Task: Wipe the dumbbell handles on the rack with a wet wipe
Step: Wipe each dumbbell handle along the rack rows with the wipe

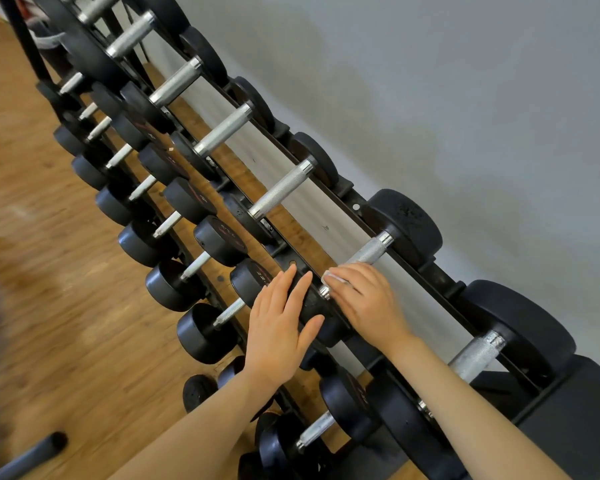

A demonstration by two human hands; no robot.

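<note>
A black dumbbell rack [347,199] runs diagonally from top left to bottom right, with black dumbbells on its tiers. My right hand [368,303] presses a white wet wipe [335,278] onto the near end of one knurled silver dumbbell handle [371,251] on the top tier. Only a small edge of the wipe shows under the fingers. My left hand [281,323] lies flat, fingers apart, on the black near head [314,306] of that same dumbbell. It holds nothing. More silver handles [280,191] line the top tier toward the upper left.
A grey wall [465,98] stands right behind the rack. Wooden floor [49,271] spreads to the left. Lower tiers carry smaller dumbbells [201,327]. A dark padded bench corner [575,410] sits at the lower right. A dark bar end [39,452] lies on the floor at lower left.
</note>
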